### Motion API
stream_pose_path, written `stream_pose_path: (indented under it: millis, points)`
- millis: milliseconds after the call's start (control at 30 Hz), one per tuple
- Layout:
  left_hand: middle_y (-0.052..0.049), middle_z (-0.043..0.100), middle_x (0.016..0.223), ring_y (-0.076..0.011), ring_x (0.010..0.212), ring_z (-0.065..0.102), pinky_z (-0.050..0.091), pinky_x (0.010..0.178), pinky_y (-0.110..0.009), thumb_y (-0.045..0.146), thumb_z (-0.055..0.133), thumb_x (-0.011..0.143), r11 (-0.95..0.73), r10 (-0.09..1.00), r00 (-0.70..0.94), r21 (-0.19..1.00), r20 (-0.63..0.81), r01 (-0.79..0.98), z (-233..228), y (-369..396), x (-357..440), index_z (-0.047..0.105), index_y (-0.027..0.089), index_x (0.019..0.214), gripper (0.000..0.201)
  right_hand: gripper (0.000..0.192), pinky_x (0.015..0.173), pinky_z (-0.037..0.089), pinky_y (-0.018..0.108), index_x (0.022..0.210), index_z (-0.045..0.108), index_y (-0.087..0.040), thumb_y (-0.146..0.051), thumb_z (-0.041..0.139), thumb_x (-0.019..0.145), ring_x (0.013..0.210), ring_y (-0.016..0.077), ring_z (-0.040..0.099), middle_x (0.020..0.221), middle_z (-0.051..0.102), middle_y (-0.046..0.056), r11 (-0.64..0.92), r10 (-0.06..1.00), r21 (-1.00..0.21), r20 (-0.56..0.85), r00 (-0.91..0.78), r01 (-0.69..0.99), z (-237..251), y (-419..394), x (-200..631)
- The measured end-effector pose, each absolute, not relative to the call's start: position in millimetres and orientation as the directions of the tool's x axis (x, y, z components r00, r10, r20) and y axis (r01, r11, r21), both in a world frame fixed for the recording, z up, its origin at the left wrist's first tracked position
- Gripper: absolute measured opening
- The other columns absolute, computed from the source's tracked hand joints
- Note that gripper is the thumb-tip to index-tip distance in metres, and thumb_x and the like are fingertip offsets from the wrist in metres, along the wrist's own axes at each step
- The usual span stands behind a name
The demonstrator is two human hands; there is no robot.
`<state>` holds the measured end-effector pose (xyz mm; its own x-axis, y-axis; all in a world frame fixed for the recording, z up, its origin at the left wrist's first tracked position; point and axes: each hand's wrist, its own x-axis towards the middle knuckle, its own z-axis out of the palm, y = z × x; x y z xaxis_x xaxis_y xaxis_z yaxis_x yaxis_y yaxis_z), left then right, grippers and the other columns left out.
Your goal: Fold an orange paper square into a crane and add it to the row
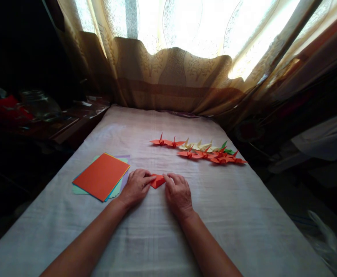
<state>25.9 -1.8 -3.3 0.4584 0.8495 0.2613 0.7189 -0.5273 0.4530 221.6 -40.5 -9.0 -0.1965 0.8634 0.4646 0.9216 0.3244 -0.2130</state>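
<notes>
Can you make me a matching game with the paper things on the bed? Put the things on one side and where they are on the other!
Things:
1. folded orange paper
2. stack of coloured sheets
3. paper cranes
4. curtain

Places:
A. in rows farther back, to the right
B. left of the left hand
C. behind the bed, at the window
D. between the left hand and right hand

Pairs: 1-D, 2-B, 3-A, 4-C

The cloth (145, 238) lies bare below and to the right of both hands, open for passing. To the left, a paper stack (101, 176) sits just beside the left hand (135, 186). Farther back, rows of cranes (203, 151) bar the right side; the far left stays open up to the curtain (168, 77).
</notes>
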Motion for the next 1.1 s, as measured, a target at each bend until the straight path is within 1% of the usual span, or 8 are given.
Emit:
stream_pose_path:
  millis: [167, 333, 433, 567, 700, 800, 967, 1100]
  points:
    - [-0.005, 0.065, 0.111, -0.0237, 0.106, 0.057, 0.042, 0.096, -0.040, 0.009, 0.058, 0.081, -0.612, 0.780, 0.593, 0.442, 0.199, 0.656, 4.0, 0.2, 11.9, 0.072, 0.027, 0.110, 0.037, 0.019, 0.086, 0.042, 0.035, 0.108, 0.067, -0.023, -0.025, 0.062, 0.089, 0.101, 0.0238, 0.054, 0.111, 0.066, 0.007, 0.339, 0.907, -0.266, 0.348, -0.238, 0.902, -3.1, -53.7, 202.8]
    - [-0.006, 0.067, 0.107, -0.0206, 0.101, 0.059, 0.046, 0.091, -0.033, 0.022, 0.061, 0.088, -0.717, 0.687, 0.682, 0.391, 0.252, 0.578, 1.9, 10.5, 5.2, 0.069, 0.023, 0.109, 0.022, 0.026, 0.084, 0.042, 0.037, 0.105, 0.068, -0.023, -0.040, 0.070, 0.085, 0.101, 0.0255, 0.055, 0.112, 0.066, 0.007, 0.276, 0.944, -0.239, 0.252, -0.215, 0.931, 1.6, -51.6, 196.4]
    - [-0.006, 0.068, 0.104, -0.0198, 0.095, 0.061, 0.048, 0.085, -0.031, 0.026, 0.062, 0.090, -0.756, 0.646, 0.719, 0.347, 0.257, 0.555, 0.5, 18.3, 1.9, 0.070, 0.023, 0.107, 0.019, 0.021, 0.080, 0.041, 0.035, 0.100, 0.069, -0.024, -0.040, 0.068, 0.087, 0.097, 0.0244, 0.057, 0.107, 0.067, 0.006, 0.260, 0.950, -0.189, 0.223, -0.216, 0.947, 3.5, -48.1, 195.1]
    - [-0.007, 0.069, 0.099, -0.0209, 0.092, 0.062, 0.049, 0.084, -0.033, 0.034, 0.059, 0.093, -0.796, 0.600, 0.758, 0.282, 0.255, 0.535, 0.4, 24.4, -1.2, 0.071, 0.023, 0.102, 0.019, 0.015, 0.076, 0.039, 0.033, 0.095, 0.070, -0.023, -0.036, 0.064, 0.090, 0.090, 0.0227, 0.058, 0.099, 0.068, 0.006, 0.277, 0.940, -0.107, 0.239, -0.246, 0.955, 1.5, -45.1, 195.7]
    - [-0.009, 0.068, 0.110, -0.0211, 0.102, 0.062, 0.048, 0.093, -0.036, 0.036, 0.049, 0.099, -0.806, 0.589, 0.761, 0.253, 0.271, 0.534, -1.1, 24.1, 3.8, 0.068, 0.021, 0.098, 0.025, 0.013, 0.075, 0.038, 0.032, 0.094, 0.069, -0.023, -0.031, 0.059, 0.094, 0.087, 0.0209, 0.058, 0.098, 0.070, 0.005, 0.328, 0.910, -0.089, 0.298, -0.289, 0.941, -2.6, -45.8, 200.1]
    - [-0.009, 0.068, 0.111, -0.0204, 0.103, 0.062, 0.047, 0.094, -0.035, 0.032, 0.042, 0.101, -0.786, 0.617, 0.735, 0.265, 0.281, 0.559, -1.5, 24.9, 13.0, 0.066, 0.019, 0.097, 0.028, 0.013, 0.076, 0.038, 0.032, 0.096, 0.069, -0.022, -0.031, 0.059, 0.094, 0.089, 0.0209, 0.059, 0.099, 0.071, 0.005, 0.344, 0.901, -0.137, 0.325, -0.286, 0.929, -2.3, -47.3, 202.5]
    - [-0.005, 0.068, 0.079, -0.0183, 0.077, 0.062, 0.048, 0.075, -0.029, 0.036, 0.039, 0.102, -0.749, 0.660, 0.708, 0.297, 0.251, 0.592, 7.2, 27.4, 25.8, 0.065, 0.019, 0.084, 0.035, 0.012, 0.079, 0.043, 0.029, 0.098, 0.069, -0.022, -0.025, 0.059, 0.092, 0.088, 0.0194, 0.063, 0.094, 0.072, 0.004, 0.282, 0.933, -0.327, 0.314, -0.178, 0.902, 0.2, -47.8, 209.4]
    - [-0.003, 0.070, 0.083, -0.0165, 0.080, 0.063, 0.046, 0.076, -0.027, 0.042, 0.045, 0.100, -0.776, 0.618, 0.749, 0.339, 0.237, 0.533, 14.8, 21.1, 27.0, 0.068, 0.021, 0.089, 0.033, 0.019, 0.084, 0.047, 0.028, 0.099, 0.072, -0.027, -0.017, 0.058, 0.091, 0.094, 0.0167, 0.066, 0.101, 0.074, 0.001, 0.334, 0.917, -0.451, 0.359, -0.174, 0.828, -8.1, -47.5, 227.5]
